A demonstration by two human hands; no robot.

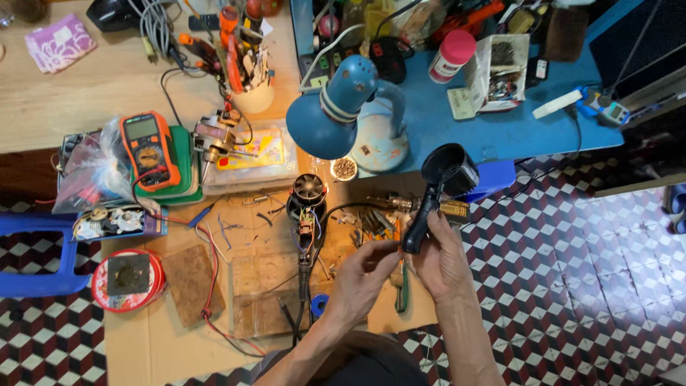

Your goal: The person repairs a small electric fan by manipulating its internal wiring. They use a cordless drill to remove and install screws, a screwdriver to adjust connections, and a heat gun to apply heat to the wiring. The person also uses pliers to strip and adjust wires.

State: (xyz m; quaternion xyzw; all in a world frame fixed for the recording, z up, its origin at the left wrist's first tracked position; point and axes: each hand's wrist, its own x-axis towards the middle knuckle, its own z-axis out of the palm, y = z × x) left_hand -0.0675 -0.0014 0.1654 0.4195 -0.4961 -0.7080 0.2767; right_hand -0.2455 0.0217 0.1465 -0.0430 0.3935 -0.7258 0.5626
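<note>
Two bare hands meet above the near right edge of a cluttered cardboard-covered tabletop (179,350). The right hand (443,261) has its fingers wrapped around the handle of a black hair dryer shell (437,187), held upright. The left hand (361,279) pinches its fingers at the handle's base. A blue desk lamp (336,114) stands behind.

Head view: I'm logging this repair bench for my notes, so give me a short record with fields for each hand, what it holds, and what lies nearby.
right hand: wrapped around the handle of the black hair dryer shell, nozzle end up
left hand: fingertips at the base of the shell's handle; grip unclear
below the hands: cardboard sheet with a motor unit and loose wires
nearby: blue desk lamp, orange multimeter, red round tin
floor: checkered tiles
</note>
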